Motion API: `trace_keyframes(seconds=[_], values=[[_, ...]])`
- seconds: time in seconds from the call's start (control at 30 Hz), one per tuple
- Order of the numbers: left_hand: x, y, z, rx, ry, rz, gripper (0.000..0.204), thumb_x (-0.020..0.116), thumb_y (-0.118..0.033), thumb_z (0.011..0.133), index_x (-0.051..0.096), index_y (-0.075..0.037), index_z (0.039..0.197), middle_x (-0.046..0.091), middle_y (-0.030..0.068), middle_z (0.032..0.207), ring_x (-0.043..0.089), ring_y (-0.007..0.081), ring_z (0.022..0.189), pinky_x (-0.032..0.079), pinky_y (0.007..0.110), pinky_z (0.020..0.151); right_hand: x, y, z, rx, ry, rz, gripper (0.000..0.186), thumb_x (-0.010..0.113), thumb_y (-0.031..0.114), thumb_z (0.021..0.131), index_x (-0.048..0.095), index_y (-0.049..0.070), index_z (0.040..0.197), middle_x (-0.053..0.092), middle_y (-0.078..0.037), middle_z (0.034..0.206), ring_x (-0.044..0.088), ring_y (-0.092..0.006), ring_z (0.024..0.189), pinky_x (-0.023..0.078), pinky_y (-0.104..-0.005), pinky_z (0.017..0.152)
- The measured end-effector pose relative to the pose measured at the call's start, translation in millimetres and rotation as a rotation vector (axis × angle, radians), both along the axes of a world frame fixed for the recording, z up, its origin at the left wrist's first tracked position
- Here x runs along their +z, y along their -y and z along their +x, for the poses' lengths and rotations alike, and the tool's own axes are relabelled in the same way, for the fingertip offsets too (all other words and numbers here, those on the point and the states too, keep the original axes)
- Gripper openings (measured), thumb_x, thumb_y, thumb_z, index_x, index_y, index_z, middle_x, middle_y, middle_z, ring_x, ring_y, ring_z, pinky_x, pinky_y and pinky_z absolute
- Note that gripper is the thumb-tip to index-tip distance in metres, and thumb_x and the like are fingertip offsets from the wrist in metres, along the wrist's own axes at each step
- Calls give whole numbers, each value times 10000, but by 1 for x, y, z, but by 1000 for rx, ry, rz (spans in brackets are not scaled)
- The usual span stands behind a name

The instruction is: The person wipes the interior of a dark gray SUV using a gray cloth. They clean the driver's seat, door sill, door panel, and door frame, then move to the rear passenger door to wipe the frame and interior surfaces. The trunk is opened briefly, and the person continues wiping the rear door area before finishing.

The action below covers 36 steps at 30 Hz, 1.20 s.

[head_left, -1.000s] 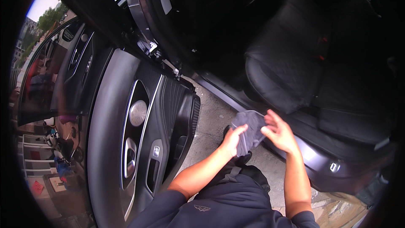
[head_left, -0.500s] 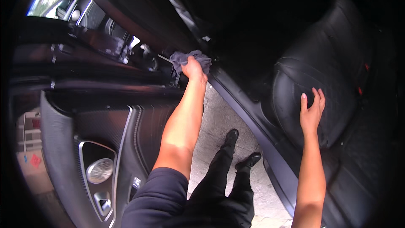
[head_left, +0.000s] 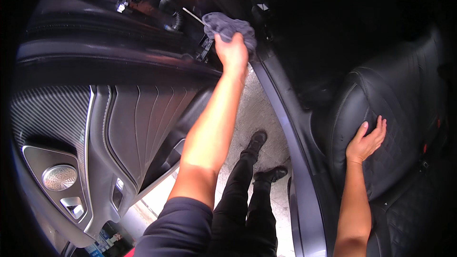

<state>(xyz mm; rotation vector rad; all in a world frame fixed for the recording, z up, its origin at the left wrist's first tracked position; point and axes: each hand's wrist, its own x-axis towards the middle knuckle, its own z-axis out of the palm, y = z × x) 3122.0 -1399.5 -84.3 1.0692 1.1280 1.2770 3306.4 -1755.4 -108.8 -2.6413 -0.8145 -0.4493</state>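
A crumpled grey cloth (head_left: 223, 26) is gripped in my left hand (head_left: 232, 52), up at the hinge side of the opened car door. The cloth lies against the dark door frame there, and my fingertips are hidden behind it. On the right, my right hand (head_left: 367, 142) rests on the black leather car seat (head_left: 352, 100), its fingers stretched out and slightly spread. Nothing shows in that hand.
To my left is the open door's inner panel (head_left: 147, 119), with a round silver speaker (head_left: 60, 177) and a handle (head_left: 74, 207). A door sill (head_left: 304, 195) runs between the paving (head_left: 254, 100) and the seat. My shoes (head_left: 270, 174) stand on the paving.
The view has shifted and the door panel looks nearer. My right hand has come down onto the seat with fingers flatter. My left hand still grips the cloth by the door frame.
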Motion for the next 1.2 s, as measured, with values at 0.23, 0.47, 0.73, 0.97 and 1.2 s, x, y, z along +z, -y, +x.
trace_keyframes(seconds=[0.23, 0.47, 0.73, 0.97, 1.2], values=[[-49, 84, -20, -30, 473, -497, 501, 421, 42, 880, 455, -42, 1373, 573, 136, 1281, 571, 288, 1185, 431, 417, 1076, -6, 2, -2, 24, -29, 56, 511, 489, 294, 983, 460, 18, 1412, 391, -170, 1496, 349, -343, 1383, 227, -462, 1148], [-143, -31, 21, 350, -431, 414, 603, 664, 23, 741, 452, 10, 1306, 498, 175, 1176, 542, 322, 1096, 407, 378, 1005, -6, 3, 0, 82, -69, 115, 496, 451, 261, 997, 458, -42, 1390, 374, -196, 1504, 346, -351, 1382, 240, -462, 1143], [-161, 0, 6, 232, 154, 47, 521, 533, 66, 784, 491, -24, 1296, 598, 92, 1175, 584, 228, 1110, 462, 349, 990, -1, 0, -3, 129, -90, 115, 481, 413, 203, 999, 436, -88, 1380, 351, -252, 1496, 344, -381, 1375, 249, -472, 1139], [-196, -20, 29, 227, -446, 109, 773, 602, -16, 720, 321, -4, 1440, 510, 136, 1272, 499, 289, 1201, 351, 347, 1075, 1, -2, -2, 133, -76, 98, 489, 421, 187, 979, 433, -111, 1367, 364, -274, 1477, 351, -408, 1363, 261, -485, 1133], [-132, 57, -21, -80, -181, -135, 559, 510, 91, 696, 541, 0, 1247, 606, 83, 1171, 569, 224, 1108, 434, 344, 989, 1, -1, 2, 93, -22, 99, 547, 454, 292, 965, 452, -69, 1377, 397, -258, 1457, 370, -444, 1346, 265, -518, 1114]])
